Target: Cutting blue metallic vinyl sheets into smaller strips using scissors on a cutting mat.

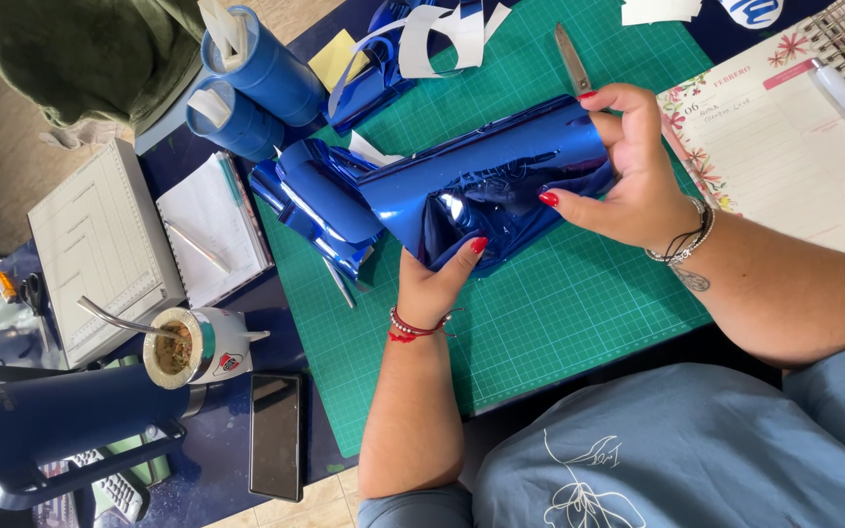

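1. On the green cutting mat [579,303], in the middle of the table, lies a shiny blue foil sheet [501,181]. It is curled like a loose tube.
2. The left hand [434,279] pinches the near edge of the foil, with the thumb on top and the fingers under it. It seems to hold that end down so the foil does not spring open.
3. The right hand [633,166] grips the right end of the foil, with fingers curled over the top and the thumb on the near side. Held at two spots, the slippery sheet likely stays in shape.
4. More curled blue foil scraps [320,200] lie just left of the sheet, partly on the mat.
5. At the far left stand two blue tape rolls [251,88], one against the other, with white paper bits stuck on them.
6. A pair of scissors [571,59] rests on the far part of the mat, near the right hand.
7. At the right lies an open planner [784,147] with pink flowers on its page and a white pen on top.
8. Near the left edge sit a white cup with a metal straw [193,347] and a dark phone [276,435].
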